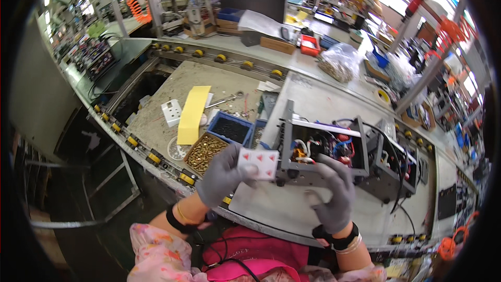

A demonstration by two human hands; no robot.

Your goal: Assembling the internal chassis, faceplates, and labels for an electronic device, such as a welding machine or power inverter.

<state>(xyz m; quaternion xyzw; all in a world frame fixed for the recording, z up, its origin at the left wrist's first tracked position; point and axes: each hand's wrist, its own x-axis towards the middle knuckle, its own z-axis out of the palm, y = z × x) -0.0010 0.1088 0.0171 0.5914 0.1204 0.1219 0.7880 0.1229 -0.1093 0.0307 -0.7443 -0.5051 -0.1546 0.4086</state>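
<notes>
Both of my hands wear grey gloves. My left hand [222, 175] is closed on a small white card with red marks [259, 164], thumb across its front and fingers behind it. Whether it is one card or a thin stack, I cannot tell. My right hand [332, 193] holds nothing, and its fingers are apart and curved. Just beyond it stands a dark metal housing [302, 178] without a cover, with coloured wires and parts inside. Beside my left hand sits a box of brass-coloured fittings [205, 152].
A second open housing [389, 180] with a black cable stands at the right. Left of centre are a blue bin of black parts [229, 127], a yellow sheet [193, 115], a white plate with holes [170, 112] and a wrench [225, 99]. Yellow rollers [155, 157] line the bench edge.
</notes>
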